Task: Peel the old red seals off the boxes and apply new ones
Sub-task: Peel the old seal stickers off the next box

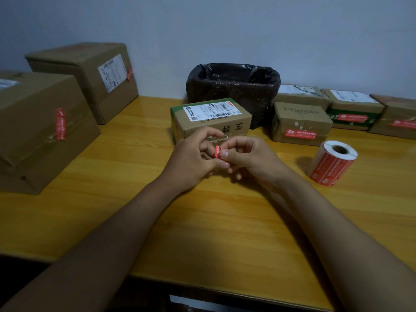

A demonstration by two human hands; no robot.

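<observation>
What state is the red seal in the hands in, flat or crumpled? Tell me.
Crumpled. The red seal is bunched into a small wad, pinched between the left hand and right hand, off the box.

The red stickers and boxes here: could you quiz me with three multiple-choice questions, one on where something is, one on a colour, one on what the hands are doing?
1. Where is the roll of red seals?
A. on the table, right of the hands
B. inside the bin
C. on top of a box

2. What colour is the bin liner?
A. white
B. black
C. blue

3. What is the crumpled red seal's state?
A. stuck flat on a box
B. lying loose on the table
C. pinched between both hands

Answers: 1 A, it stands on the wooden table; 2 B, dark plastic; 3 C, left hand and right hand pinch it.
</observation>
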